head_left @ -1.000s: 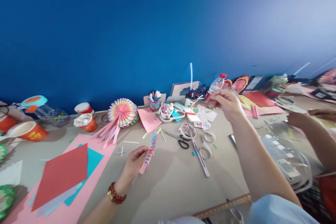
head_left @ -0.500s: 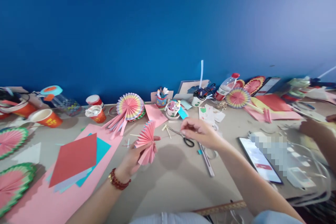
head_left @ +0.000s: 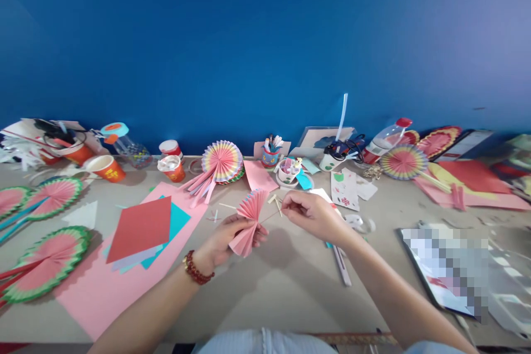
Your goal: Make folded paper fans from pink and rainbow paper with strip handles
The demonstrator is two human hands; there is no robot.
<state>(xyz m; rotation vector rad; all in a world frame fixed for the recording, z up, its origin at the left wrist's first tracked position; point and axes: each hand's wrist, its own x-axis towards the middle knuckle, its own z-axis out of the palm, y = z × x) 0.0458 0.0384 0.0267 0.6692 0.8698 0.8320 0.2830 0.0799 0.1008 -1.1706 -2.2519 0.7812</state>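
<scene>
My left hand (head_left: 224, 243) is closed around the pinched middle of a pleated pink paper fan (head_left: 251, 221), whose folds spread above and below the fingers. Just to the right, my right hand (head_left: 311, 213) has thumb and forefinger pressed together. A thin line, seemingly a thread (head_left: 271, 217), runs from the fan's middle towards those fingertips. Under my right forearm lies a long light-coloured bar (head_left: 342, 265), partly covered. Small pale sticks (head_left: 276, 203) lie on the table behind the hands.
Coloured paper sheets (head_left: 141, 229) lie on a large pink sheet (head_left: 95, 298) at left. Finished paper fans (head_left: 47, 265) rest at far left, another round fan (head_left: 222, 161) behind. Cups (head_left: 171, 168), a bottle (head_left: 384, 141) and a phone (head_left: 440, 276) stand or lie around.
The view has swung left, so the table's things sit further right. My right hand now covers where the scissors showed. The thin line at the fan has become visible. The other person's hand has left view.
</scene>
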